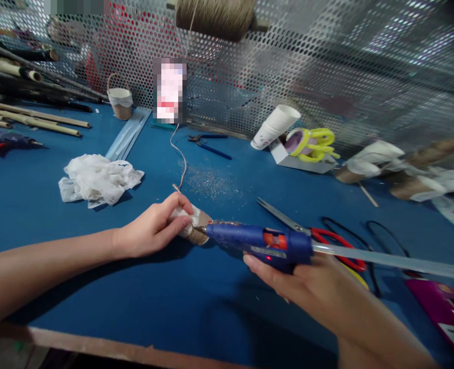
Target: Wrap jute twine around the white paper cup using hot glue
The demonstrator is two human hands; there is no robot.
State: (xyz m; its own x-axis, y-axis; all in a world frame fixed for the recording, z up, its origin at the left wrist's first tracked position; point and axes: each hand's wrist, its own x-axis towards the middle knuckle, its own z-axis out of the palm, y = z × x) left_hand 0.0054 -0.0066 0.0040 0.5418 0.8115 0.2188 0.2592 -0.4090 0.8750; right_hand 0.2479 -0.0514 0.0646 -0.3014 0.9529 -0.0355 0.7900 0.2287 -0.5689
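My right hand [319, 287] grips a blue hot glue gun [242, 237], with a long clear glue stick [384, 260] sticking out of its back and a small red light lit on its side. The gun's nozzle touches, or almost touches, a small twine-wrapped cup [202, 233] that lies on its side. Around the cup is a white lace band, partly hidden by my left hand [146, 230], whose thumb and fingers are closed on the cup and lace. A strand of twine [184, 164] runs from near my fingers toward the back.
White lace [100, 179] lies bunched at left. A finished-looking little basket [120, 102], a phone [169, 92] and pliers [211, 145] stand or lie farther back. Scissors [284, 215] are behind the glue gun. Paper cups [275, 125] lean near yellow-handled scissors [315, 143]. A twine spool [215, 18] hangs above.
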